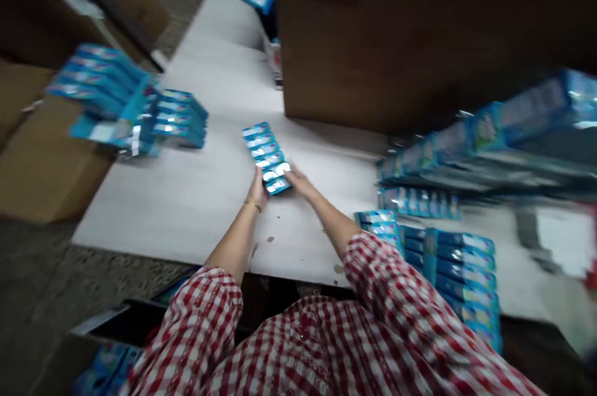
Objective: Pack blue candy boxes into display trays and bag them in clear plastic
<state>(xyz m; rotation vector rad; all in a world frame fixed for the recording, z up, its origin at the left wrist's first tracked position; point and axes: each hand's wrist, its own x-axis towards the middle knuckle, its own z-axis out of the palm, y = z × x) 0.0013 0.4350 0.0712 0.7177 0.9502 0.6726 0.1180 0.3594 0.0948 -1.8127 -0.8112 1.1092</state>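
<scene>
A row of small blue boxes (267, 156) is held over the middle of the white table, tilted with its far end to the left. My left hand (259, 183) grips its near end from the left side, and a thin bracelet circles that wrist. On the opposite side my right hand (298, 179) closes on the same row, its fingers partly hidden behind the boxes. Print on the boxes is too blurred to read. Left of my hands, more blue boxes (180, 117) lie in stacked rows at the table's edge.
A large brown cardboard box (373, 41) stands at the back of the white table (163, 209). Blue box stacks (461, 265) sit by my right arm, below a long raised row (513, 116). Brown cartons (56, 166) stand left; an open carton (60, 359) sits below.
</scene>
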